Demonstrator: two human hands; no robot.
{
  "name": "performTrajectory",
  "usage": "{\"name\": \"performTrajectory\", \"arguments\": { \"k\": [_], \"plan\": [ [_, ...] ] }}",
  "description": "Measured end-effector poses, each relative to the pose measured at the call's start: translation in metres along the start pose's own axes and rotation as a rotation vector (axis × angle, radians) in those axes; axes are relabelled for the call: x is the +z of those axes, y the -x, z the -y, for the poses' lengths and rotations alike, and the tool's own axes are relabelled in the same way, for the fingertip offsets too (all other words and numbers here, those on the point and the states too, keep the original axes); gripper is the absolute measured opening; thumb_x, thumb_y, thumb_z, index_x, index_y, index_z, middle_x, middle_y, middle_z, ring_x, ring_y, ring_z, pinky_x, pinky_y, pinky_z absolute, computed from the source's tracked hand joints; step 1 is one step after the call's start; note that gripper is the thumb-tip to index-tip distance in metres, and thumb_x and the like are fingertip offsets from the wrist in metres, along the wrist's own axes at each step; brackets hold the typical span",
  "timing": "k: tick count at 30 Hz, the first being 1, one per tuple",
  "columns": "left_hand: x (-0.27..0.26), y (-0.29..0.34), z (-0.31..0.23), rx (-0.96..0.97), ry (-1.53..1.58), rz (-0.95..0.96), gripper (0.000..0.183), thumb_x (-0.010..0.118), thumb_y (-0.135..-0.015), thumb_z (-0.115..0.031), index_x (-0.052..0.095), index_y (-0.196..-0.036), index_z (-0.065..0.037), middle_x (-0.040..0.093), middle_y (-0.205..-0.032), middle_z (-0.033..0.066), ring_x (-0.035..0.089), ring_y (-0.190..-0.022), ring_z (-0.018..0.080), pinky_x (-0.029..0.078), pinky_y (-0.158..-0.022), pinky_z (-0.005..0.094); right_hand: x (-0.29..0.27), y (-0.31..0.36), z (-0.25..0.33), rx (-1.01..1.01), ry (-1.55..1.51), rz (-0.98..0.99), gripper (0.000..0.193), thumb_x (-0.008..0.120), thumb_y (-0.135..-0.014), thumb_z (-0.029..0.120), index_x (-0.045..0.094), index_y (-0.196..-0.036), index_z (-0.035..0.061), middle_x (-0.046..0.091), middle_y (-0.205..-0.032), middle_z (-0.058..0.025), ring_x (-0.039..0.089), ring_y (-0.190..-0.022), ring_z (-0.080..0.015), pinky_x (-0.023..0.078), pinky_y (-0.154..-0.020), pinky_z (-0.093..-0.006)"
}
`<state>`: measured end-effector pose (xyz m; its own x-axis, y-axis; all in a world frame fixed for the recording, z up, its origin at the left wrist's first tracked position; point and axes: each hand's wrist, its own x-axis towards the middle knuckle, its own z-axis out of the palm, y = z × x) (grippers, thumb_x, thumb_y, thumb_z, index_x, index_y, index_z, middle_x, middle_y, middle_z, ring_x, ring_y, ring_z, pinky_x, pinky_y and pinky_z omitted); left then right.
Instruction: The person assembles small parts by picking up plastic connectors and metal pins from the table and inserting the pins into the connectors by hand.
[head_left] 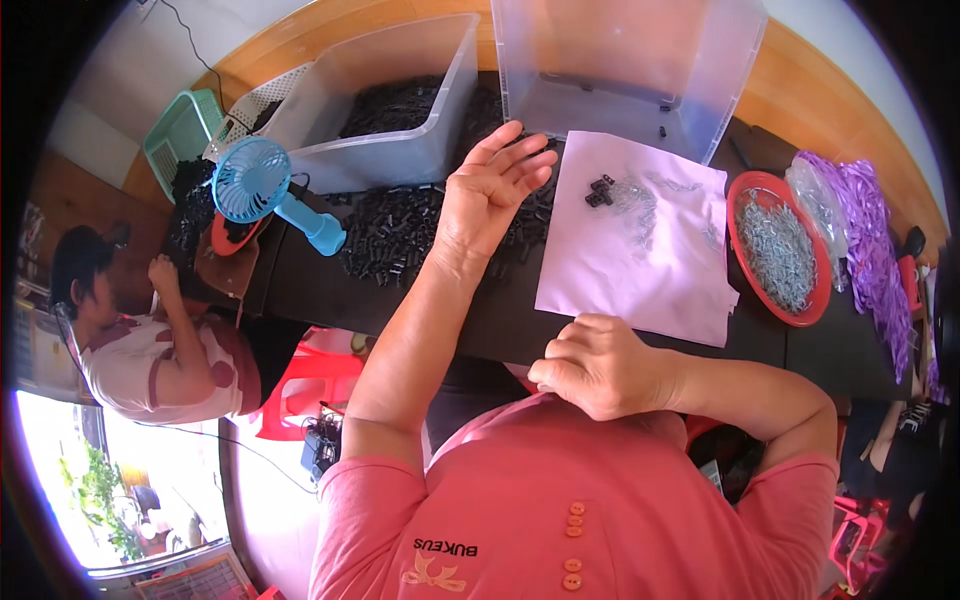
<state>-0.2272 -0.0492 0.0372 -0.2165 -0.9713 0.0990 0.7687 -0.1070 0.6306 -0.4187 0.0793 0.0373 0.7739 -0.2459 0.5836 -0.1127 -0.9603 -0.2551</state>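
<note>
My left hand [490, 190] is raised palm up over the dark table, its fingers stretched apart with nothing seen in them. Below and around it lies a heap of small black plastic pieces [385, 235]. Close to my body, my right hand [605, 368] is curled into a fist at the near edge of a pink sheet [600, 270]. Whatever that fist holds, if anything, is hidden. On the sheet rest a small cluster of black pieces [600, 190] and a scatter of tiny silvery parts [637, 212].
A red oval basket [735, 225] of small metal parts stands right of the sheet, beside purple strips [872, 240]. Behind are a clear bin [370, 165] of black pieces and a tipped clear bin [620, 60]. A blue fan [255, 180] stands left, near a seated person [165, 365].
</note>
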Motion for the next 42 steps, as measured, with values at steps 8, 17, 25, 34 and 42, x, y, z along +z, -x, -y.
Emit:
{"name": "performTrajectory", "arguments": {
  "k": [8,17,25,34,42],
  "plan": [
    [-0.009,-0.002,0.003,-0.012,-0.062,0.073,0.056,0.048,-0.074,0.009,0.05,-0.13,0.0,0.054,-0.127,0.0251,0.054,-0.116,0.0406,0.044,-0.098,0.0461,0.016,0.008,-0.002,0.145,-0.415,0.042,0.016,0.068,-0.079,0.009,0.061,-0.094,0.0082,0.06,-0.076,-0.0041,0.062,-0.066,-0.0221,0.048,-0.06,-0.0351],
    [-0.004,-0.002,0.002,-0.063,-0.051,0.112,0.05,0.054,-0.08,-0.01,0.053,-0.129,-0.003,0.057,-0.127,0.0219,0.055,-0.116,0.0387,0.041,-0.1,0.0453,0.014,0.016,-0.012,0.439,-0.782,0.045,0.021,0.072,-0.078,0.003,0.062,-0.096,0.0051,0.062,-0.073,-0.0061,0.062,-0.062,-0.0193,0.049,-0.057,-0.0307],
    [-0.004,-0.004,0.004,-0.059,-0.062,0.102,0.05,0.055,-0.079,-0.006,0.055,-0.128,-0.003,0.057,-0.128,0.0219,0.054,-0.118,0.0392,0.041,-0.101,0.0453,0.017,0.015,-0.014,0.343,-0.695,-0.009,0.022,0.071,-0.076,0.002,0.061,-0.096,0.0052,0.062,-0.075,-0.0065,0.063,-0.066,-0.0237,0.05,-0.058,-0.0339],
    [-0.002,-0.003,0.006,0.038,-0.188,-0.048,0.074,0.038,-0.064,0.022,0.042,-0.135,0.002,0.048,-0.133,0.0267,0.052,-0.12,0.0406,0.043,-0.102,0.0459,0.012,0.012,-0.013,0.365,-0.681,0.036,0.017,0.063,-0.077,0.002,0.058,-0.093,0.0069,0.065,-0.082,-0.0068,0.065,-0.071,-0.0276,0.051,-0.062,-0.0369],
    [0.001,-0.002,0.008,0.032,-0.181,-0.058,0.077,0.035,-0.06,0.022,0.041,-0.134,0.003,0.046,-0.133,0.0272,0.051,-0.12,0.0411,0.044,-0.101,0.0465,0.014,0.013,-0.013,0.335,-0.644,0.017,0.016,0.062,-0.078,0.002,0.057,-0.092,0.0073,0.065,-0.082,-0.0061,0.065,-0.071,-0.0271,0.051,-0.061,-0.0372]
  ]
}}
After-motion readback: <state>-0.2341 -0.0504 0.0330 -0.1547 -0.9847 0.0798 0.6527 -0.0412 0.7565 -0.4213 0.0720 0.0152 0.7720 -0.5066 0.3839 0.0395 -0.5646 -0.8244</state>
